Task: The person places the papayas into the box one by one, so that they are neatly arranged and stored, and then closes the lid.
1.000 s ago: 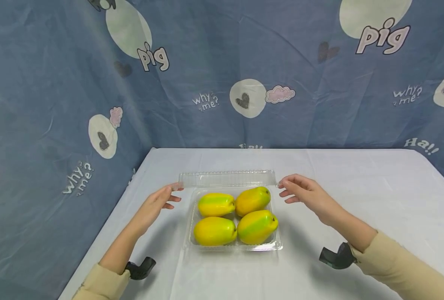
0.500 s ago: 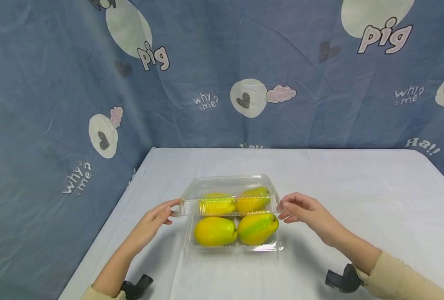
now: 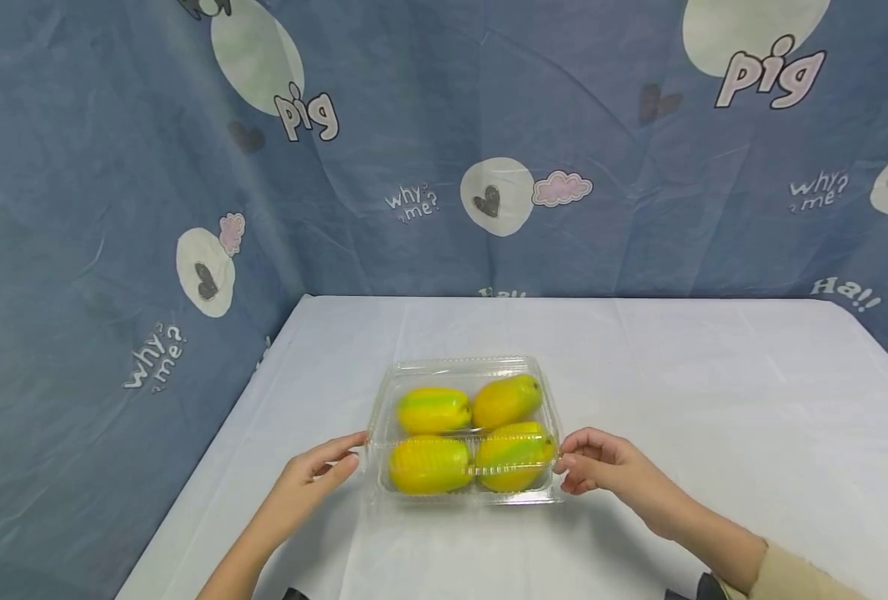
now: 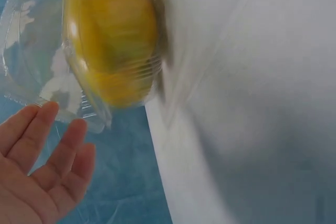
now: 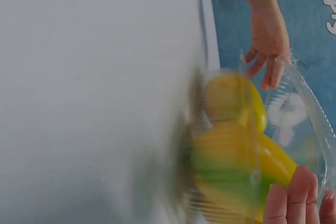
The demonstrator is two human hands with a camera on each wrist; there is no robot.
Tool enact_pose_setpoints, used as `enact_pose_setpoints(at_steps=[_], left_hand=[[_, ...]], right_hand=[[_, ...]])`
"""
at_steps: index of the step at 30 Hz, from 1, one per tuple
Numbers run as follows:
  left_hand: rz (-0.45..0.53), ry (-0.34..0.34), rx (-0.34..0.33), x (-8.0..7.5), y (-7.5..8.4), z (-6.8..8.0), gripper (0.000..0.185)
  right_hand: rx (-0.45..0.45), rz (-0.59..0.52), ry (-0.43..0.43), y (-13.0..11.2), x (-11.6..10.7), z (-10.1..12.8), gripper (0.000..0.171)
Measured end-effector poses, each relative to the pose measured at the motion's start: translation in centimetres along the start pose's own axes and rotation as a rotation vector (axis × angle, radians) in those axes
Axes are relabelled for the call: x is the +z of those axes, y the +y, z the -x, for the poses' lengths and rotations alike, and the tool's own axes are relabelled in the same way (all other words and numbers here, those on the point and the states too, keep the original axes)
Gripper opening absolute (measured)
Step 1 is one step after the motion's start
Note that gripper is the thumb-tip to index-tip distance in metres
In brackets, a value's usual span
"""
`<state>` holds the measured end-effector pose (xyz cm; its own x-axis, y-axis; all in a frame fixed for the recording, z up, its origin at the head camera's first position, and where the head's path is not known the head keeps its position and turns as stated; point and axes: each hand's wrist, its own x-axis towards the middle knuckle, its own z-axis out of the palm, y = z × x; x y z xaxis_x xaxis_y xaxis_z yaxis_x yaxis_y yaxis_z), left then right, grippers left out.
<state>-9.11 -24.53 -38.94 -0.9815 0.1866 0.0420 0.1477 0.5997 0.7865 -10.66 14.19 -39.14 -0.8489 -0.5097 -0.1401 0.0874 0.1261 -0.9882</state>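
Both bare forearms are reaching forward over the table, coming in from its near edge and angling toward each other. The left hand (image 3: 310, 479) is lying palm inward with its fingers (image 4: 62, 153) straight and slightly spread, the fingertips touching the left side of the clear plastic clamshell lid (image 3: 464, 400). The right hand (image 3: 607, 469) is sitting opposite it, fingers curled, pinching the lid's right front corner between thumb and fingertips (image 5: 297, 199). The right wrist is bending slightly downward, and a beige sleeve cuff (image 3: 789, 577) is covering that forearm near the table's near edge.
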Motion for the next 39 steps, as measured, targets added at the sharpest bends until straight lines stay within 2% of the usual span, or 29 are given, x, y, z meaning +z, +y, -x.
enact_pose_setpoints(at_steps=[3, 9, 15, 22, 26, 30, 32, 34, 39], left_hand=[[-0.021, 0.017, -0.018, 0.4, -0.2, 0.1, 0.035], [-0.051, -0.007, -0.038, 0.8, -0.1, -0.1, 0.043], [-0.035, -0.059, -0.090, 1.1, -0.2, -0.3, 0.053], [-0.010, -0.063, -0.141, 1.6, 0.1, -0.2, 0.056], [0.005, -0.119, -0.167, 1.9, 0.3, -0.1, 0.058], [0.051, -0.216, -0.180, 1.9, 0.1, -0.1, 0.062], [0.093, -0.252, -0.182, 1.9, 0.1, -0.2, 0.063], [0.137, -0.281, -0.185, 1.8, 0.0, -0.2, 0.064], [0.216, -0.330, -0.199, 1.6, 0.1, -0.2, 0.064]], right_hand=[[0.015, -0.025, -0.011, 0.5, 0.3, 0.2, 0.028], [0.022, -0.024, 0.002, 1.6, 0.7, 0.1, 0.020], [0.019, -0.043, 0.009, 2.3, 0.8, 0.0, 0.018], [0.047, -0.114, 0.019, 2.6, 1.0, 0.1, 0.016], [0.105, -0.122, 0.044, 2.6, 0.9, -0.1, 0.023], [0.188, -0.122, 0.045, 2.7, 0.8, -0.4, 0.036], [0.228, -0.131, 0.027, 2.7, 0.7, -0.5, 0.045], [0.249, -0.139, -0.012, 2.9, 0.5, -0.6, 0.045], [0.225, -0.204, -0.170, 3.4, 0.2, -0.9, 0.018]])
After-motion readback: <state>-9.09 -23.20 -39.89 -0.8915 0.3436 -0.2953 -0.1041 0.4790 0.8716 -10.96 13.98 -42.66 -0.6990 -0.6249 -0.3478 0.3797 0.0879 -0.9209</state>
